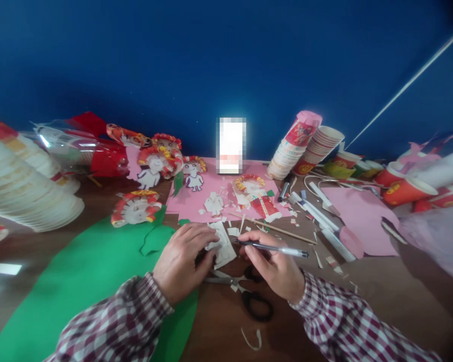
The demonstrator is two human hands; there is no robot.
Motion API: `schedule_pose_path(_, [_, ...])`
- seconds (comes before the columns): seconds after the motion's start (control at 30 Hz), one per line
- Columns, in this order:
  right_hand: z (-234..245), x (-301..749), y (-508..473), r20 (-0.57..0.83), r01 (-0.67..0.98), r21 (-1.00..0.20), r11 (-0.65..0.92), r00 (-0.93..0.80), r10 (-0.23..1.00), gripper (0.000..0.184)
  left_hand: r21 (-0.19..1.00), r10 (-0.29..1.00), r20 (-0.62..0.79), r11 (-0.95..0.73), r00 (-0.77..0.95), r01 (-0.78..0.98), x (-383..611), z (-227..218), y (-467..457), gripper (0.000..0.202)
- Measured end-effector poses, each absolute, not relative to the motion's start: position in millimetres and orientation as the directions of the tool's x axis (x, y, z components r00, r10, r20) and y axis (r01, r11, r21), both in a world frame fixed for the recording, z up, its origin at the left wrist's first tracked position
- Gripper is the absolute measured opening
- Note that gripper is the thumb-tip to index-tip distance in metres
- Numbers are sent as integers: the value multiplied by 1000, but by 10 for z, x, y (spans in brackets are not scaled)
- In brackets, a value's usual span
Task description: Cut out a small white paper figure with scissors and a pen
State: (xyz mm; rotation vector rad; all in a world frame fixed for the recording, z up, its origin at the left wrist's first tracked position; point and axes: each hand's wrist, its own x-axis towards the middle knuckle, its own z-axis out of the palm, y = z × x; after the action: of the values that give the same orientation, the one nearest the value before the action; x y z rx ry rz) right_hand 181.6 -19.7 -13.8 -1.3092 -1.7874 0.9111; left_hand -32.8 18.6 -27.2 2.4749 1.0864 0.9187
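Note:
My left hand [183, 261] rests on the table with its fingers curled down onto a small white paper cut-out [223, 246], pinning its left edge. My right hand [274, 264] is closed around a pen [275, 247] that lies almost level, its tip at the cut-out's right side. Black-handled scissors [249, 294] lie on the table just under both hands. Both sleeves are plaid.
A green paper sheet [86, 281] covers the near left. A pink sheet [204, 198] with paper-cup figures [136, 208] and scraps lies behind the hands. Stacks of paper cups [305, 146] stand at the back right, plates [22, 191] at left, another pink sheet [362, 216] at right.

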Motion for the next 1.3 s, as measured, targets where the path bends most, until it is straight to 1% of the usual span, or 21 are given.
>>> schedule_pose_path(0.23, [-142,1822,-204,120,462,-862,206,-209,971,17,487,768,452,-639,454,596,-337,-250,197,18])
schedule_pose_path(0.37, [-142,1824,-205,104,459,-867,194,-215,971,17,489,770,457,-636,445,597,-344,-253,187,20])
schedule_pose_path(0.5, [-141,1820,-204,102,448,-873,190,-213,972,16,498,736,445,-677,511,542,-343,-260,178,26])
schedule_pose_path(0.63, [-136,1811,-202,98,428,-885,183,-213,972,15,482,699,402,-711,591,513,-337,-250,169,33])
schedule_pose_path(0.73, [-139,1807,-203,74,426,-890,161,-213,974,14,470,684,373,-722,627,508,-332,-240,165,33])
schedule_pose_path(0.9, [-143,1803,-201,38,424,-896,131,-220,975,12,481,690,355,-714,632,509,-324,-263,170,34])
schedule_pose_path(1.1, [-113,1795,-197,64,482,-859,174,-235,970,12,479,690,377,-716,618,508,-320,-311,173,32])
schedule_pose_path(1.2, [-103,1795,-197,83,521,-831,195,-232,969,12,472,692,361,-714,625,518,-322,-300,170,32])
schedule_pose_path(1.3, [-106,1794,-195,97,523,-827,205,-226,969,12,468,689,358,-717,630,518,-327,-284,167,31])
